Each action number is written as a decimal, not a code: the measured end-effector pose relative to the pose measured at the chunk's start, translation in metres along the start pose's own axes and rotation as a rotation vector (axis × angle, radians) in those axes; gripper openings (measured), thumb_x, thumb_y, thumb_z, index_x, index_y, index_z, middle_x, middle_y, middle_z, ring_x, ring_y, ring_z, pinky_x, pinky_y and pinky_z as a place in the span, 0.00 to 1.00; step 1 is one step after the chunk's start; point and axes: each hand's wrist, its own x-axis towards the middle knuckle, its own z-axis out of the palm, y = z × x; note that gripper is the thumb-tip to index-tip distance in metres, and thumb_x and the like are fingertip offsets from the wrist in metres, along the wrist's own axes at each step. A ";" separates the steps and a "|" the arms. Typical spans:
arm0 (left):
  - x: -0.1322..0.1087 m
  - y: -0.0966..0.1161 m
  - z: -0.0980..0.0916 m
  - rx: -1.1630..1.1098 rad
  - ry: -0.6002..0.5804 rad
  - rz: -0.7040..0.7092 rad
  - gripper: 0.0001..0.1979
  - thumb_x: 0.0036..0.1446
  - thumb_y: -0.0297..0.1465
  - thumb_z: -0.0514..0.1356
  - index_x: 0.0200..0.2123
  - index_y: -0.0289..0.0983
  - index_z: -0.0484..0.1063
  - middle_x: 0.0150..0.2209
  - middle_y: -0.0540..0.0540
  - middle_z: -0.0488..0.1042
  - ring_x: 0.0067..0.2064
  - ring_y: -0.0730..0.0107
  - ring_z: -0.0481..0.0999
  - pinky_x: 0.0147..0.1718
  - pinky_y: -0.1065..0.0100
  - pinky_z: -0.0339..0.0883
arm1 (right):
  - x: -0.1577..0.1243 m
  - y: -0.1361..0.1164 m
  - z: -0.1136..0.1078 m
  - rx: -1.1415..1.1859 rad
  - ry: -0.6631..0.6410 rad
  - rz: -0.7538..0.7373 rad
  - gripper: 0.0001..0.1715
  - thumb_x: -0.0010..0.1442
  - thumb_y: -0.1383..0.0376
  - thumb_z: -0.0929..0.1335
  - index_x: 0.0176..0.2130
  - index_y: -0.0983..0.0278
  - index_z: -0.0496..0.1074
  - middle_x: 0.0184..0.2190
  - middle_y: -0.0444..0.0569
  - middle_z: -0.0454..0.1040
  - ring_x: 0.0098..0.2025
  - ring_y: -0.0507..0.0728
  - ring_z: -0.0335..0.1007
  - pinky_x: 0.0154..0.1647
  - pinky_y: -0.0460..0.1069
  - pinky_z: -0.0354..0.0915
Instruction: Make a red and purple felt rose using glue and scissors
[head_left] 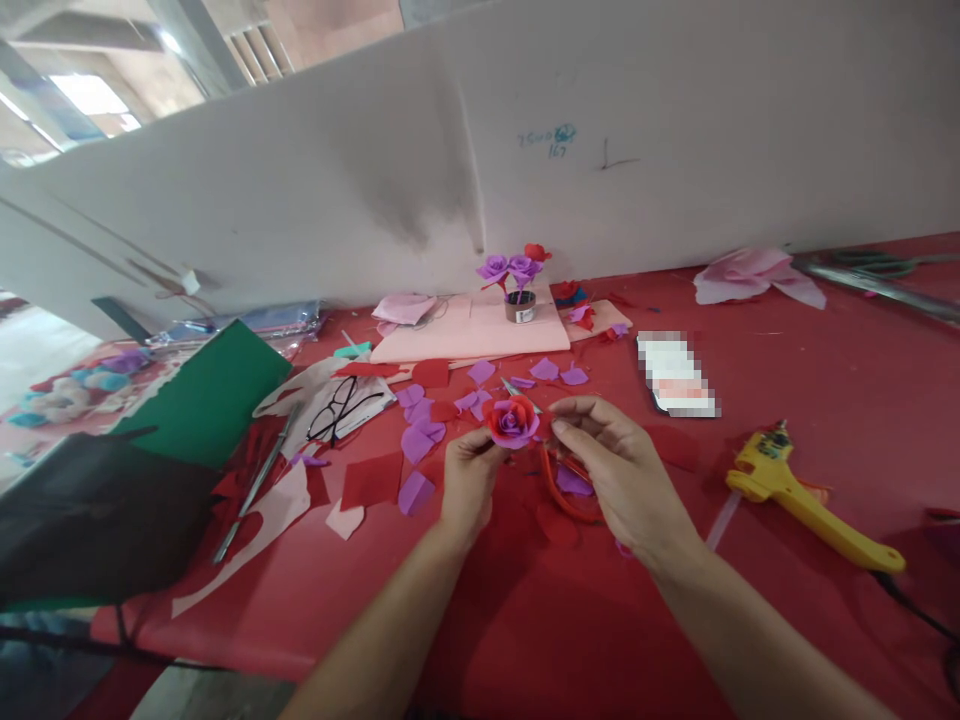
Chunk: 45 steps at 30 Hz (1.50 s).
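Observation:
My left hand (474, 480) is closed round the base of a red and purple paper flower (511, 422), whose layered petals face up. Just to its right, my right hand (626, 470) has thumb and forefinger pinched together, close to the flower's edge. Whatever is between those fingertips is too small to make out. Under the right hand lie scissors (553, 487) with orange handles, partly hidden, their blades pointing away behind the flower. Loose purple petals (422, 440) and red paper pieces (371, 480) are scattered left of the flower.
A yellow glue gun (814, 510) and a phone (675, 373) lie to the right. Behind stands a small pot (520, 308) of paper flowers on pink sheets (472, 340). Glasses (335, 412), metal tweezers-like rod (255, 490) and green sheet (202, 400) are at left.

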 end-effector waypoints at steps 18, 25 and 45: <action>0.046 0.001 -0.039 0.029 0.182 0.330 0.10 0.38 0.24 0.64 0.28 0.36 0.81 0.28 0.48 0.80 0.33 0.66 0.77 0.37 0.66 0.71 | 0.010 0.008 -0.011 -0.468 -0.093 0.013 0.09 0.55 0.61 0.68 0.37 0.60 0.74 0.34 0.47 0.77 0.36 0.56 0.73 0.40 0.51 0.65; 0.053 0.009 -0.051 0.031 0.352 0.432 0.07 0.41 0.24 0.62 0.25 0.36 0.80 0.25 0.52 0.78 0.30 0.72 0.73 0.36 0.70 0.68 | 0.022 0.005 -0.040 -1.485 -0.252 -0.136 0.15 0.57 0.65 0.65 0.45 0.62 0.72 0.46 0.59 0.75 0.48 0.70 0.73 0.42 0.57 0.64; 0.046 0.016 -0.044 0.074 0.435 0.503 0.07 0.42 0.23 0.60 0.22 0.38 0.79 0.28 0.48 0.77 0.31 0.69 0.73 0.34 0.69 0.67 | 0.033 -0.018 -0.056 -0.841 -0.217 -0.001 0.40 0.49 0.56 0.71 0.60 0.60 0.63 0.53 0.54 0.74 0.54 0.64 0.71 0.48 0.54 0.69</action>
